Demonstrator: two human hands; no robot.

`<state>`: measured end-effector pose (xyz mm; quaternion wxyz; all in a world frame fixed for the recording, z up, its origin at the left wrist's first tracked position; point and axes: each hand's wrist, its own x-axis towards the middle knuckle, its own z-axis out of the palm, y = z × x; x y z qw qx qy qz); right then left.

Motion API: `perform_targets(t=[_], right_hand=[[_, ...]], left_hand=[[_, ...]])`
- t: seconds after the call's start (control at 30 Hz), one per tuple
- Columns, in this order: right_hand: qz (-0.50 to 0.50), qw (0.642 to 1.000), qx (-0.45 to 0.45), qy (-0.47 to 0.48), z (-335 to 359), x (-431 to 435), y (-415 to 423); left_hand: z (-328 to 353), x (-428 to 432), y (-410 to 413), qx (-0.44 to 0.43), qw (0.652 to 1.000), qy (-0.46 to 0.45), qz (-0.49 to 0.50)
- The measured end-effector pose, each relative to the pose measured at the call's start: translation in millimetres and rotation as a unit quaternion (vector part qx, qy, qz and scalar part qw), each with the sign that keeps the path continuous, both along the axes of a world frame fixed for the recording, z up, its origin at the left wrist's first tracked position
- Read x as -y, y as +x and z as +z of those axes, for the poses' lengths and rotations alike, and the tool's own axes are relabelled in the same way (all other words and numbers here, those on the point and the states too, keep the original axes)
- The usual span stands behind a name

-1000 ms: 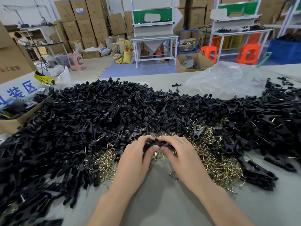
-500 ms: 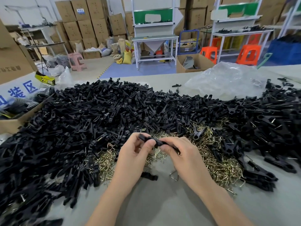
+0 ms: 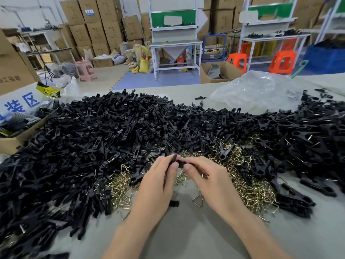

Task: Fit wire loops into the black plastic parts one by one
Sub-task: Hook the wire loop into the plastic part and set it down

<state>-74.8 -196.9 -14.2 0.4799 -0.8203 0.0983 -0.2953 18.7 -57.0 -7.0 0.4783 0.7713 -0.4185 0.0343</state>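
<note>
A: Chg vs 1 s back? L→R pls
B: We log the left hand [image 3: 158,184] up off the heap now. It was down among the pieces w/ the other hand. Thumb + forefinger pinch one end of a black plastic part [image 3: 177,161], raised just above the wire loops [image 3: 248,186]. The right hand [image 3: 209,182] pinches the other end, thumb against it. Hands together, nearly touching
A: Part orientation?
B: Half a sec ago it lay crosswise btwn the hands; now it's turned more end-on, so we see less of it. Loop already in it? We can't tell, fingers cover it
A: Meaning for the task?
B: We judge one piece is picked + mid-fitting, not finished. A short black piece [image 3: 174,203] and a lone wire loop [image 3: 197,201] lie on the table [image 3: 186,240] under the hands
A: Containers, L→R
B: Cardboard box [image 3: 11,144] at far left: dark ribbed items, type unclear. The heap of black parts [image 3: 130,128] sits loose on the table, no bin. Open carton [image 3: 233,71] on the floor beyond: grey sheet-like thing inside. Clear plastic bag [image 3: 257,90] on the table, looks near empty. Blue crate [image 3: 324,60] far right: dark stuff on top, too small to ID
</note>
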Motion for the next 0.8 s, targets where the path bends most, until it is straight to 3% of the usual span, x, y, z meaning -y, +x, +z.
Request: perform_targets(t=[0.13,0.27,0.37,0.5,0.67,0.8], right_hand=[[0.024,0.980,0.038,0.196,9.2,-3.6,1.2],[0.093,0.947,0.034,0.305,14.1,1.1,0.0],[0.111,0.939,0.019,0.324,16.6,2.7,-1.7],[0.053,0.952,0.012,0.302,18.0,4.2,-2.3],[0.033,0.942,0.034,0.333,21.8,1.1,-3.2],[0.049,0.935,0.035,0.351,23.7,-1.7,-3.8]], left_hand=[[-0.9,3.5,-12.1,-0.001,0.999,0.016,-0.034],[-0.9,7.8,-17.8,-0.078,0.995,-0.041,-0.045],[3.6,8.6,-18.3,-0.147,0.985,-0.091,-0.025],[10.2,6.3,-10.3,-0.150,0.979,-0.136,0.035],[14.5,1.3,-3.4,-0.288,0.933,-0.212,-0.025],[13.1,3.2,-8.1,-0.303,0.931,-0.201,-0.033]])
